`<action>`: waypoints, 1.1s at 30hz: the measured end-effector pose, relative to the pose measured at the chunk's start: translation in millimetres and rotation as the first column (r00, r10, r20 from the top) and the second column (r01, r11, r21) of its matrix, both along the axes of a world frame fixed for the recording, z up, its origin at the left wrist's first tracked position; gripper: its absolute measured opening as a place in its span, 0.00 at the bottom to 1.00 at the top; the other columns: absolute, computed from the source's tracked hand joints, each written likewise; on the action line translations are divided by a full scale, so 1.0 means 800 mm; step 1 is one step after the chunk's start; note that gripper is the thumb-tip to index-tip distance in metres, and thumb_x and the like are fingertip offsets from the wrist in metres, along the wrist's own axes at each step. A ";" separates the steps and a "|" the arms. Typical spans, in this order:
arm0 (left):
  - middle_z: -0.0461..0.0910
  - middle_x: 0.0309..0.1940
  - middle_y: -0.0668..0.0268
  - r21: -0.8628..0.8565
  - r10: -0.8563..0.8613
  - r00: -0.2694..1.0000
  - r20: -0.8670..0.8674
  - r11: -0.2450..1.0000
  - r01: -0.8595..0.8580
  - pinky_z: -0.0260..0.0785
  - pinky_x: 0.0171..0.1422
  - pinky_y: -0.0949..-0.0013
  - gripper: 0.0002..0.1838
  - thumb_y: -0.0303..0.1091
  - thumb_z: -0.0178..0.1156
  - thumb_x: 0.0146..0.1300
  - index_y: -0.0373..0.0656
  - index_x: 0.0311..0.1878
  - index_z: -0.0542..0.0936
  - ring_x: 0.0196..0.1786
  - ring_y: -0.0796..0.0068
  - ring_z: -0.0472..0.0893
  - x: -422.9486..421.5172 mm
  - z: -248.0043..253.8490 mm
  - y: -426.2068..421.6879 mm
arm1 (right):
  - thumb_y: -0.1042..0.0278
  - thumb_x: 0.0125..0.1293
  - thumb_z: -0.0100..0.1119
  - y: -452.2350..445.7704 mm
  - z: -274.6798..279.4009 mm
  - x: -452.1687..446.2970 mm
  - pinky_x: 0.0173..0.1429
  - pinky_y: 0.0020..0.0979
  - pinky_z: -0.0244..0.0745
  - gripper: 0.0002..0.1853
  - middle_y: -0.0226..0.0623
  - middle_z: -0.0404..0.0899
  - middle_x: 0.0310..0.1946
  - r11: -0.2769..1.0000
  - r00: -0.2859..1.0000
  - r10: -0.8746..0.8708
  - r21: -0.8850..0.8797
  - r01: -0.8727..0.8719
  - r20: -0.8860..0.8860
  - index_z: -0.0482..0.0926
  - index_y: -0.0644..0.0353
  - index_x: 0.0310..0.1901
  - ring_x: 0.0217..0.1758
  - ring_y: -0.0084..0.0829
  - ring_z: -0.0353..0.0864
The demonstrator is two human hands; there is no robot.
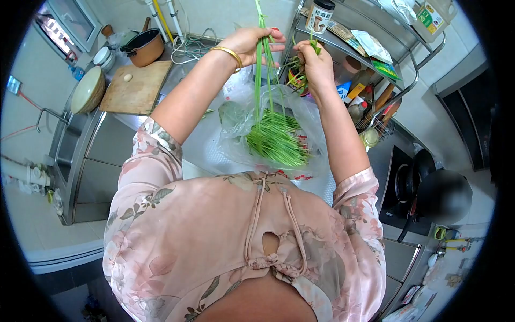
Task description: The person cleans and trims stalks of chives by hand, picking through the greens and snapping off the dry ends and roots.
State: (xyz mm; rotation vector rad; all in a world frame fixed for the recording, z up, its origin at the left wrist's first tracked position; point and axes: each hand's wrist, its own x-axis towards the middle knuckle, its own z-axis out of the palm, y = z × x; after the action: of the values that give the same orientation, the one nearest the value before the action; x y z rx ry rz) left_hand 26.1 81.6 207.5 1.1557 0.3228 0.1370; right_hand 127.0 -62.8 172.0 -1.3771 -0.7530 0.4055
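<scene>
A few long green chive stalks [258,75] hang from my left hand [252,45], pinched between thumb and fingers, with the other fingers spread. My right hand [317,63] is closed on limp green leaf bits [299,78], level with the left and to its right. Below both hands, a thick bundle of green chives [279,139] lies in an opened clear plastic bag [233,126] on the counter. The lower ends of the held stalks reach down over the bundle.
At the left are a wooden board [126,96] bearing a small pale round item, a bowl [90,88] and an orange pot [147,48]. A metal rack [370,59] with a labelled jar [320,16] stands at the right, beyond it a stove [394,198] with a black pan [424,161].
</scene>
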 end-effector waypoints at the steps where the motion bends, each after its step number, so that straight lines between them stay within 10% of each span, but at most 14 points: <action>1: 0.71 0.50 0.57 -0.011 0.035 0.999 0.007 0.999 -0.035 0.72 0.47 0.45 0.18 0.37 0.38 0.68 0.34 0.52 0.67 0.51 0.66 0.74 0.000 0.001 0.003 | 0.69 0.58 0.51 -0.004 0.000 -0.001 0.31 0.19 0.60 0.06 0.24 0.72 0.23 1.000 0.999 -0.031 -0.004 0.031 -0.009 0.76 0.61 0.31 0.25 0.16 0.66; 6: 0.70 0.52 0.56 -0.027 0.042 0.999 0.023 0.999 -0.041 0.71 0.50 0.48 0.18 0.37 0.39 0.68 0.34 0.52 0.67 0.55 0.65 0.72 -0.002 0.003 0.001 | 0.67 0.56 0.59 -0.012 -0.007 -0.024 0.31 0.20 0.64 0.08 0.24 0.73 0.23 0.955 0.900 0.200 -0.282 -0.091 0.388 0.75 0.64 0.32 0.27 0.15 0.67; 22: 0.66 0.56 0.53 -0.163 -0.014 0.991 0.132 0.986 0.036 0.65 0.60 0.60 0.19 0.34 0.35 0.68 0.29 0.53 0.64 0.58 0.62 0.68 0.007 -0.011 0.004 | 0.64 0.53 0.63 0.004 -0.003 -0.035 0.21 0.19 0.52 0.08 0.19 0.68 0.18 0.935 0.959 0.202 -0.252 -0.250 -0.201 0.75 0.57 0.29 0.18 0.13 0.60; 33: 0.68 0.53 0.49 -0.196 0.110 0.990 0.088 0.976 -0.091 0.68 0.56 0.57 0.16 0.35 0.35 0.68 0.31 0.48 0.65 0.54 0.58 0.71 0.009 -0.014 0.005 | 0.68 0.60 0.55 0.005 -0.009 -0.023 0.33 0.19 0.61 0.06 0.22 0.72 0.26 0.991 0.980 0.107 0.058 -0.118 0.170 0.74 0.60 0.34 0.28 0.14 0.65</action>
State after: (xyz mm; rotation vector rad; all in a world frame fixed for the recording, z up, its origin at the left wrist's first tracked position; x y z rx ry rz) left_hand 33.2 85.3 196.6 0.9390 0.3003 0.2464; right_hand 108.5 -58.8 164.6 -1.3191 -0.9770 0.3526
